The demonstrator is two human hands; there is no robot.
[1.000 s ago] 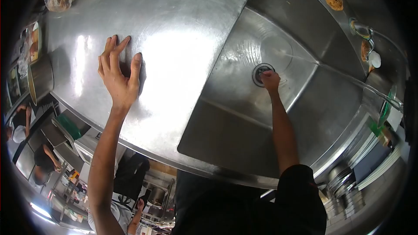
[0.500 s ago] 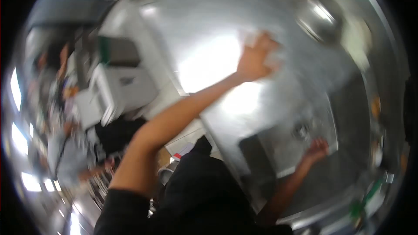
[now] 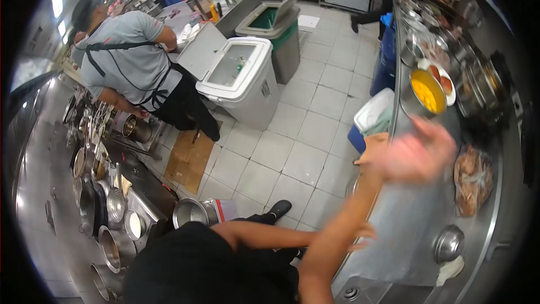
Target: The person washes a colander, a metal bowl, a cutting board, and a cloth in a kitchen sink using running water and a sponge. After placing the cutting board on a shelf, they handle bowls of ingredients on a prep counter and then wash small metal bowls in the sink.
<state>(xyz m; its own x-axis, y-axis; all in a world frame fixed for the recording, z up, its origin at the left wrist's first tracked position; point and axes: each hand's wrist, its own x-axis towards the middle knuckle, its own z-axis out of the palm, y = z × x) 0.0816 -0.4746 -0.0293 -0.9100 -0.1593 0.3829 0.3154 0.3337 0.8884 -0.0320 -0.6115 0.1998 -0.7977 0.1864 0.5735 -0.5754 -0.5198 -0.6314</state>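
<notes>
My right hand [image 3: 416,152], smeared by motion, is raised over the steel counter [image 3: 394,231]. Its fingers look loosely apart, and no object shows in them. Partly behind my right forearm, my left hand [image 3: 363,237] hovers by the counter's edge with its visible fingers apart. Just beyond my right hand stands a metal pot [image 3: 412,103] with yellow contents. A clear plastic bag of brown food [image 3: 473,183] lies to the right. Nearer me are an upturned metal bowl [image 3: 449,243] and a pale cloth [image 3: 450,271].
A sink drain [image 3: 351,293] shows at the bottom. White [image 3: 247,93] and grey [image 3: 288,50] bins stand on the tiled floor, lids raised. A person in a grey shirt [image 3: 132,50] works at left; others are farther back. Pots and pans [image 3: 116,247] line the lower left.
The view has swung left, bringing the floor and bins to the middle. My right hand has risen from the sink and crossed above my left arm. My left hand has drawn back toward the edge.
</notes>
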